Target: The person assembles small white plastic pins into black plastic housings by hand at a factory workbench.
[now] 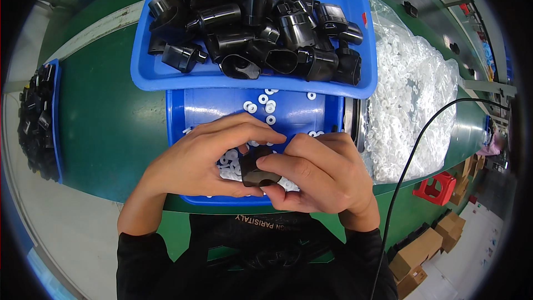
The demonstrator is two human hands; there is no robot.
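A small black plastic fitting (256, 171) is held between my two hands over a blue bin. My left hand (208, 147) curls around its left side, the thumb at the near edge and a fingertip by the far edge. From the right, my right hand (325, 172) grips the same fitting, a fingertip lying on its top. White ring washers (229, 164) lie loose in the blue bin (194, 100) beneath my hands. What my right fingers hold beyond the fitting, if anything, is hidden.
A blue tray (139, 72) heaped with black plastic fittings (222, 16) overhangs the bin's far side. On the right sits a clear bag of white washers (405, 100), with a black cable (408, 158) arching past. Another tray of black parts (39, 125) stands far left.
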